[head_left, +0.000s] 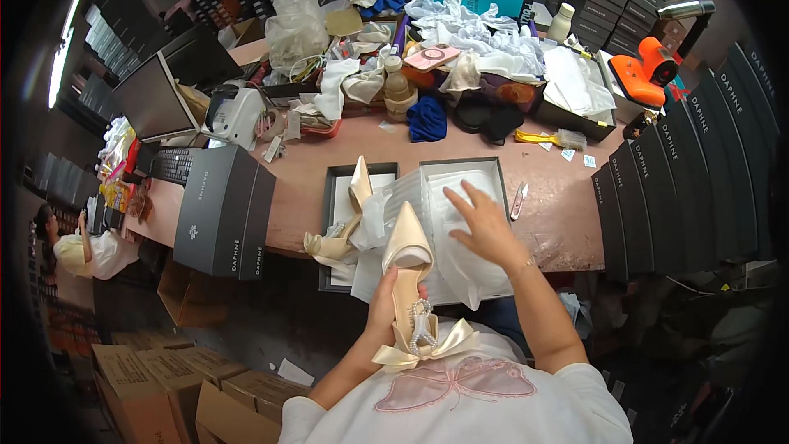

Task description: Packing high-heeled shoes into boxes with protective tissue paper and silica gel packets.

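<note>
Pointed-toe shoe (pixel 408 238), cream, with a beaded strap and a satin bow: held in front of the person at the near edge of the counter (pixel 555 234), toe directed toward the far edge, bow end nearest the body. The left hand (pixel 381 310) grips the shoe at its middle; the fingers are closed around it. The right hand (pixel 486 234) is positioned over the white tissue paper (pixel 460 267); its fingers are spread wide and hold nothing. Contact between this hand and the paper cannot be determined.

The matching shoe (pixel 358 191) lies in the dark shoebox (pixel 327 197), left of the held shoe, at the near edge. The second open box part (pixel 460 162), lined with tissue, lies just to the right. Thread snips (pixel 519 200) rest on the counter beside its right side. A yellow-handled brush (pixel 552 138) lies farther back, toward the far right corner. Dark closed shoeboxes (pixel 222 212) stand near the left end of the near edge; a row of similar boxes (pixel 662 185) stands at the right end
</note>
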Demonstrator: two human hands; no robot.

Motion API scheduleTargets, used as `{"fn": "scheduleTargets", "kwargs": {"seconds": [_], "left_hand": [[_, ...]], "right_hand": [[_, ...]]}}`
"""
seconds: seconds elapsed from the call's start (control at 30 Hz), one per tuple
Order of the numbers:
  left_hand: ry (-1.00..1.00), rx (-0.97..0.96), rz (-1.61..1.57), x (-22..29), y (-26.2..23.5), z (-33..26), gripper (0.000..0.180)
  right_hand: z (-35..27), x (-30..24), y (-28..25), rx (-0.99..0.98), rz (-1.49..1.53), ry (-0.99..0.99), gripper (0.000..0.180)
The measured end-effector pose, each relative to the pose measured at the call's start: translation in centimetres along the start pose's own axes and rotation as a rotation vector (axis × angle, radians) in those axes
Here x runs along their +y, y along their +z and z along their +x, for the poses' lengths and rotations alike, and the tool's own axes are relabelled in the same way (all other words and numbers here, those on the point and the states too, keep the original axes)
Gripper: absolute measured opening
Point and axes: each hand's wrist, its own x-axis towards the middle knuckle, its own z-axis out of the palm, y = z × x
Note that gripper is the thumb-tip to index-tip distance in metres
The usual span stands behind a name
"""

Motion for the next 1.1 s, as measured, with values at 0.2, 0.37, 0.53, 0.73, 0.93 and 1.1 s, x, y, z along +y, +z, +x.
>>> {"fn": "scheduleTargets", "kwargs": {"seconds": [0.2,0.37,0.53,0.73,0.93,1.1], "left_hand": [[0.068,-0.057,-0.043,0.9,2.0,1.2,0.053],[0.003,-0.309,-0.302,0.3,1.0,2.2,0.042],[0.168,-0.092,-0.131,-1.0,1.1,2.1,0.036],[0.300,-0.084,-0.045,-1.9,2.1,1.0,0.035],[0.363,-0.095,0.077,-2.7,1.4,0.9,0.048],[0.388,-0.121,0.054,-2.5,1.9,0.4,0.054]], "right_hand": [[0.1,4.2,2.9,0.186,0.138,0.132,0.039],[-2.9,-4.1,2.7,0.128,0.368,-0.134,0.028],[-3.3,-5.5,5.1,0.143,0.097,-0.195,0.027],[-4.5,-5.7,3.5,0.125,0.223,-0.138,0.027],[-6.3,-6.1,3.8,0.184,0.390,-0.057,0.029],[-6.8,-5.2,4.2,0.225,0.292,-0.197,0.029]]}}
